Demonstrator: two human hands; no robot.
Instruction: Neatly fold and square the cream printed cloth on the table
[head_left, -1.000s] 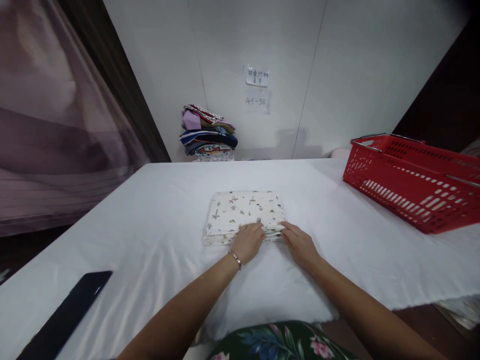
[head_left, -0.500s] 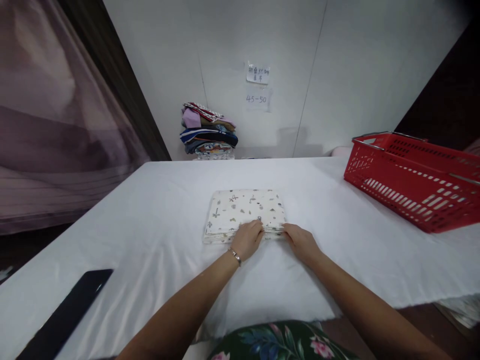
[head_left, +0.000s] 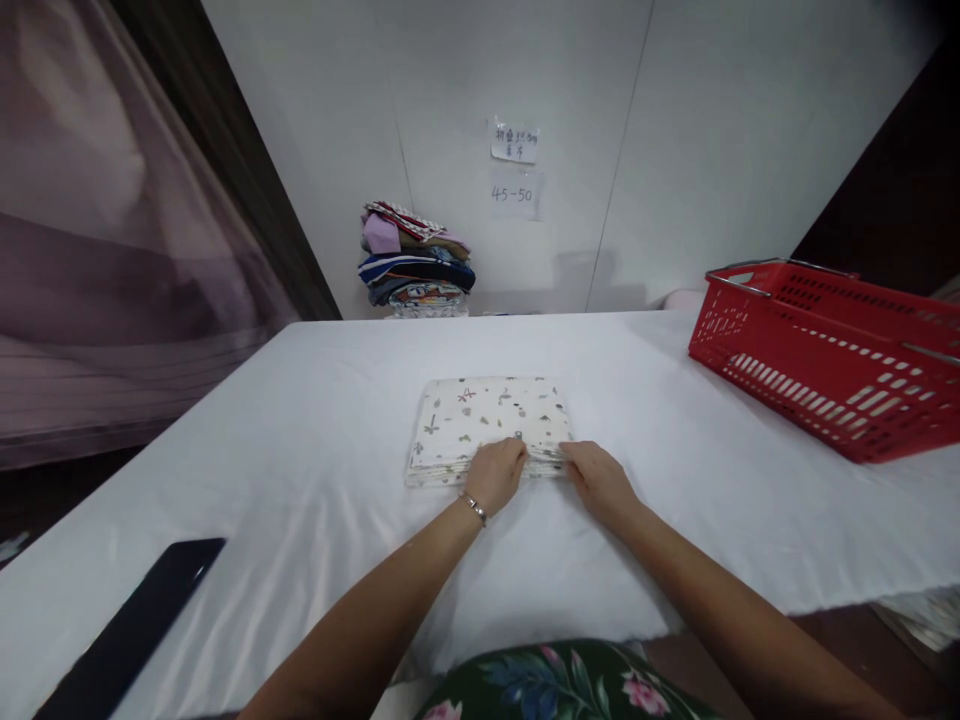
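Observation:
A folded white cloth [head_left: 487, 412] with small printed motifs lies flat in the middle of the white-covered table. Its near edge shows several stacked layers. My left hand [head_left: 495, 474], with a bracelet at the wrist, is closed on that near edge, right of its middle. At the near right corner my right hand [head_left: 597, 478] pinches the layers between thumb and fingers. The undersides of the fingers are hidden.
A red plastic basket [head_left: 817, 360] stands at the right of the table [head_left: 315, 420]. Behind the far edge rises a pile of folded fabrics [head_left: 417, 258]. A flat black object [head_left: 142, 620] lies at the near left. Paper notes [head_left: 515, 168] hang on the wall.
My right fingers have shifted very slightly at the cloth's corner. Both hands stay on the near edge, and the cloth keeps its place.

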